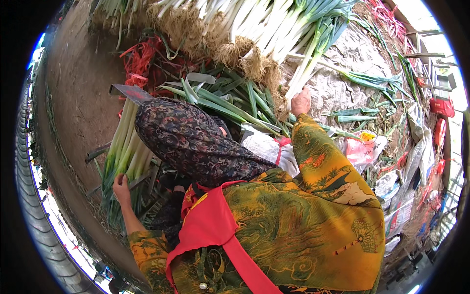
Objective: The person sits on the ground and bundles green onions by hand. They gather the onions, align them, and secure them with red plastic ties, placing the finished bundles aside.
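Note:
At the left, a bundle of leeks (pixel 126 136) lies in a metal stand, roots end up and green leaves down. The fingers of my left hand (pixel 122 189) rest against its green leaves; whether they close on one is hidden. To the right, my right hand (pixel 301 101) grips a leek (pixel 304 73) by its white lower end, at the edge of a large pile of leeks (pixel 257 33) with shaggy roots. My knee in floral trousers (pixel 187 139) stands between both hands. A dark metal plate (pixel 131 93) of the stand shows beyond the knee.
Red plastic twine (pixel 141 60) lies tangled beyond the bundle. Loose leek leaves (pixel 227 99) cover the ground before me. Near my right arm are a white sack (pixel 270 147) with a red tie and a printed plastic bag (pixel 365 147). A pale sheet (pixel 352 70) lies beyond.

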`<state>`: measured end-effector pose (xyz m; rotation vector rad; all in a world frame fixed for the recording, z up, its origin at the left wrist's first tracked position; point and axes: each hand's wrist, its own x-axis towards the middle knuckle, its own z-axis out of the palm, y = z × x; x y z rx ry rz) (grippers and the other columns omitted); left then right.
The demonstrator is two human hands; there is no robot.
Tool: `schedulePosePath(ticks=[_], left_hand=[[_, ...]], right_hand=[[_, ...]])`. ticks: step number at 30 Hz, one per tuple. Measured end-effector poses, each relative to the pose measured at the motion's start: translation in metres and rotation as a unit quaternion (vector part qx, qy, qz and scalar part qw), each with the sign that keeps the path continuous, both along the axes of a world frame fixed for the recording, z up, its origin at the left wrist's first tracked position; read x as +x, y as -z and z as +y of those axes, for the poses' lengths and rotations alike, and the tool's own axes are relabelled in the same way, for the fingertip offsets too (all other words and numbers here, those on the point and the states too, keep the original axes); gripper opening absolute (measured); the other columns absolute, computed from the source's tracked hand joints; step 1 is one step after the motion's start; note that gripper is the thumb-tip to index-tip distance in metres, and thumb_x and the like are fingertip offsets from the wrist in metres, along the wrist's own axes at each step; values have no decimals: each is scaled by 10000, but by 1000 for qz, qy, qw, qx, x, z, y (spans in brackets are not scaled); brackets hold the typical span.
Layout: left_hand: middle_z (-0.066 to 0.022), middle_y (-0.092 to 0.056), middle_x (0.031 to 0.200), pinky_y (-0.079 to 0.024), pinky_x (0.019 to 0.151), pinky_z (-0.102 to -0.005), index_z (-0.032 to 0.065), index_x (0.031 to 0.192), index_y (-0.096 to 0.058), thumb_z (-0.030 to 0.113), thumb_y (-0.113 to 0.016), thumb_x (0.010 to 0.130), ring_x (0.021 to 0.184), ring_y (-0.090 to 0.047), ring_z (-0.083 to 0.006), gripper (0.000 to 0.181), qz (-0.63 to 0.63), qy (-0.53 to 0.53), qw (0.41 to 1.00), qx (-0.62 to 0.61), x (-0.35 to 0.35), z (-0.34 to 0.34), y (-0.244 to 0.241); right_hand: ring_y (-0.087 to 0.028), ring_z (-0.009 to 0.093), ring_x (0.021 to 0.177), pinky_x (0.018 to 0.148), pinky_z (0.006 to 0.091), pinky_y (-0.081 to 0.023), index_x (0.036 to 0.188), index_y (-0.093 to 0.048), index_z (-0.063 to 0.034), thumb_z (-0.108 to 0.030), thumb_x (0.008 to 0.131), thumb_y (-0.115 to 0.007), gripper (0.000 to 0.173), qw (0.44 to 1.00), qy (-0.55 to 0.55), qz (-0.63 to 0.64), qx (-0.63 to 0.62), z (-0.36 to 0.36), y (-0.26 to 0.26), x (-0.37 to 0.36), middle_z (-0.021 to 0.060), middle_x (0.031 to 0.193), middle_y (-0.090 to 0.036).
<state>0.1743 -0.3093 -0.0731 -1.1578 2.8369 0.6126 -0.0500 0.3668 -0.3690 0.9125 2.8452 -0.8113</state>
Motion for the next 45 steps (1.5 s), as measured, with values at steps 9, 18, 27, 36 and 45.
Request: schedulePosePath(ticks=[9,18,27,36,45], left_hand=[[-108,-684,1043,-487,845,-343,12,1138,-656,232,-639,924,953,-641,-216,306,-15,-7,1000,-15,-2,5,0],[-106,-691,1040,-487,851,-353,25,1141,-665,242,-641,921,963,-645,-224,309,-17,-20,1000,-8,1,0,2],[-121,-694,1069,-490,858,-360,39,1158,-662,242,-646,915,994,-654,-240,317,-22,-9,999,-25,-4,3,-3],[-106,-695,1032,-486,852,-352,26,1117,-662,230,-647,913,967,-654,-231,289,-13,-9,1000,-23,-1,5,-2],[-105,-695,1024,-485,847,-359,44,1109,-664,216,-642,913,968,-650,-223,262,-32,-28,998,-45,-1,16,-6]], right_hand=[[-628,354,1077,833,459,-539,1227,-557,-135,-215,871,-604,368,922,-195,-310,128,-28,-8,-71,214,1233,-573],[-645,321,918,747,424,-525,1183,-610,-230,-150,942,-485,283,905,-354,-154,179,7,16,-42,138,1147,-558],[-549,314,1047,867,424,-460,1134,-556,-154,-235,836,-667,328,860,-494,42,121,-9,-37,-74,116,1220,-499],[-609,306,982,857,421,-448,1142,-528,-106,-166,871,-565,280,866,-457,164,117,-41,-77,-151,120,1078,-603],[-654,241,910,795,458,-432,1153,-495,-120,-225,882,-591,306,890,-388,139,194,-60,-70,-185,78,1000,-631]])
